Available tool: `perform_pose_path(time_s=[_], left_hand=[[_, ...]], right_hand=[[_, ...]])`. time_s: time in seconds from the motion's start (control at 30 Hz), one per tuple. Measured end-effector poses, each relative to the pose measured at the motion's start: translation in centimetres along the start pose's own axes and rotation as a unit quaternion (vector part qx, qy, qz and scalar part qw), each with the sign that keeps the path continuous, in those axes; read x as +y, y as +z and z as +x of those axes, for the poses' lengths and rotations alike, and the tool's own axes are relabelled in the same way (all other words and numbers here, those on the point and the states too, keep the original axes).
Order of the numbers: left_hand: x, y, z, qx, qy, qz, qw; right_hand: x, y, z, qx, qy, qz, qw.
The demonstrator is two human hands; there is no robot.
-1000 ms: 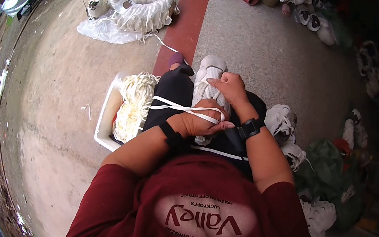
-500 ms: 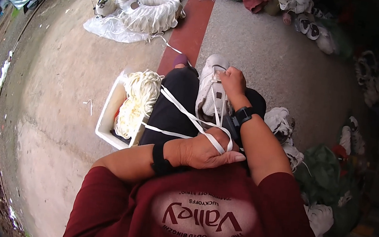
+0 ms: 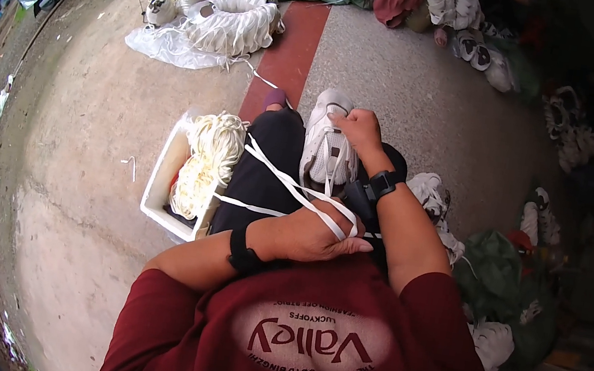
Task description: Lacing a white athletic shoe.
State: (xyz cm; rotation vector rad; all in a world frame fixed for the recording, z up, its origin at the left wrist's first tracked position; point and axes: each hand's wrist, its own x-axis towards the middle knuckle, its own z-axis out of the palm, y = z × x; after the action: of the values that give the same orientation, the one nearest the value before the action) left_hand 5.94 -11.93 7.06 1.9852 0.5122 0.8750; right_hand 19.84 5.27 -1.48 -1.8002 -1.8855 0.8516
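head view: left hand (image 3: 309, 234) grip around two white laces (image 3: 289, 184), right hand (image 3: 357, 127) grip on one white shoe (image 3: 326, 152)

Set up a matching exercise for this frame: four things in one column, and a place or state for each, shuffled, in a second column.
Things:
1. left hand
2. right hand
3. white tub
4. white shoe

Places or states:
A. on the floor to the person's left, full of white laces
B. on the person's lap, toe pointing away
C. near the chest, flat white lace wrapped across it
D. gripping the shoe at its front

Pairs: 1-C, 2-D, 3-A, 4-B
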Motion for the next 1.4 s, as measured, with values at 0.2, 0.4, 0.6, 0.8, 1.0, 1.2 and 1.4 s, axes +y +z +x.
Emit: perform_pose_path(time_s=[0.2, 0.4, 0.6, 0.8, 1.0, 1.2, 1.4], left_hand=[[1.3, -0.4, 0.8, 0.001, 0.002, -0.094, 0.996], [3.1, -0.7, 1.2, 0.032, 0.031, -0.135, 0.99], [3.0, -0.5, 0.9, 0.088, 0.133, 0.063, 0.985], [3.3, -0.9, 1.1, 0.094, 0.158, 0.111, 0.977], [3.0, -0.6, 1.0, 0.113, 0.163, 0.12, 0.973], [2.6, -0.4, 1.0, 0.117, 0.161, 0.113, 0.973], [2.2, -0.5, 0.9, 0.115, 0.155, 0.108, 0.975]], right_hand=[[-2.9, 0.9, -0.1, 0.016, 0.066, -0.157, 0.985], [-1.6, 2.0, 1.3, 0.039, 0.079, -0.164, 0.983], [1.5, 0.9, -0.2, 0.022, -0.063, 0.148, 0.987], [1.9, -1.0, -4.7, 0.014, -0.129, 0.19, 0.973], [-0.8, -0.5, -6.3, 0.012, -0.216, 0.027, 0.976], [-0.9, 0.9, -6.1, 0.053, -0.224, -0.027, 0.973], [0.2, 1.9, -5.2, 0.085, -0.25, 0.037, 0.964]])
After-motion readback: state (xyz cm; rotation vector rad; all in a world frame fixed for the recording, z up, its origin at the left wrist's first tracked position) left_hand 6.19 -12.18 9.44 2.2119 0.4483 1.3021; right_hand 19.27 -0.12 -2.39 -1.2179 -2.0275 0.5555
